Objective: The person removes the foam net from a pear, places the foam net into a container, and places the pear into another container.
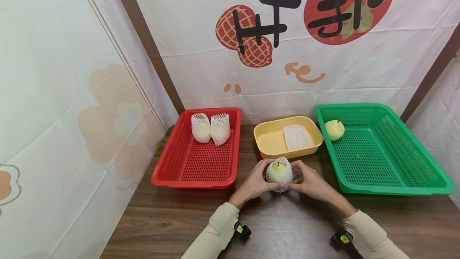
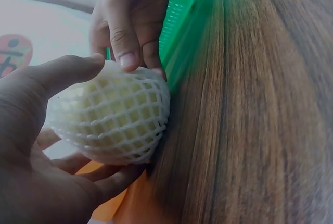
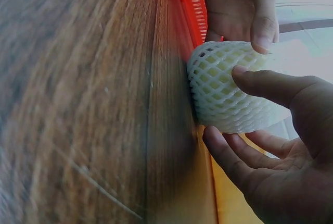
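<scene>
A pale yellow-green pear (image 1: 278, 168) in a white foam net sleeve (image 2: 119, 114) is upright on the table, its stem showing at the sleeve's top opening. My left hand (image 1: 254, 180) holds it from the left, thumb on the near side and fingers round the far side. From the right, my right hand (image 1: 308, 181) grips the same netted pear, with its thumb (image 3: 260, 82) against the mesh and the fingertips on the opposite side. The wrist views show the mesh stretched round the fruit's body.
The red basket (image 1: 195, 184) at left holds two netted fruits (image 1: 210, 129). Behind my hands, a yellow tray (image 1: 264, 141) contains flat foam nets (image 1: 296, 137). A bare pear (image 1: 335, 130) lies in the green basket (image 1: 395, 190) at right. A printed cloth (image 1: 201, 71) hangs behind.
</scene>
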`<state>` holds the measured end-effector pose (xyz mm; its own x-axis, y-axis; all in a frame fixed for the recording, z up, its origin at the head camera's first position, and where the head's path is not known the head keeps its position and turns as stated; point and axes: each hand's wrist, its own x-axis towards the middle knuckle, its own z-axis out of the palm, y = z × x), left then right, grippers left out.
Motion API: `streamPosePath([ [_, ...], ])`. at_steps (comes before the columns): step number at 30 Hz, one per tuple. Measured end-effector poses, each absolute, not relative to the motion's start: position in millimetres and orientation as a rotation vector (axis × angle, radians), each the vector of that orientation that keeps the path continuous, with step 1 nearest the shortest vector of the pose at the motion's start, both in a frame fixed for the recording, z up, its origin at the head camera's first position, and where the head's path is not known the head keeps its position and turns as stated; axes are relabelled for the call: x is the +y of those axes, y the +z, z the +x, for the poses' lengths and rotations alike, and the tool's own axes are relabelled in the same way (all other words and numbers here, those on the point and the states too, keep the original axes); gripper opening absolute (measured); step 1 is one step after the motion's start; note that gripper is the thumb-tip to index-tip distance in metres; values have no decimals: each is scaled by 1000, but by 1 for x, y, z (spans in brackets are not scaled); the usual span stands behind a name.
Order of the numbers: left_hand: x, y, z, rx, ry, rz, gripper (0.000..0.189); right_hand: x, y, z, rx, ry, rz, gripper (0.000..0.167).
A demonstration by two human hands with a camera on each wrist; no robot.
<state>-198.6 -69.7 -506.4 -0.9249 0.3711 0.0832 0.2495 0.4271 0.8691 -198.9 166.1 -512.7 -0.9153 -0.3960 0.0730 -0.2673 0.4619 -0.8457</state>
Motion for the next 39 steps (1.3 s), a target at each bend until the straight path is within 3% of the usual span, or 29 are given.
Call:
streamPosePath([
  [17, -64, -505, -199, 2607, 1501, 561, 72, 166, -494, -197, 2735, -1293, -732, 56],
  [39, -66, -507, -197, 2618, 1458, 558, 72, 134, -434, -196, 2755, -1427, -1054, 23],
])
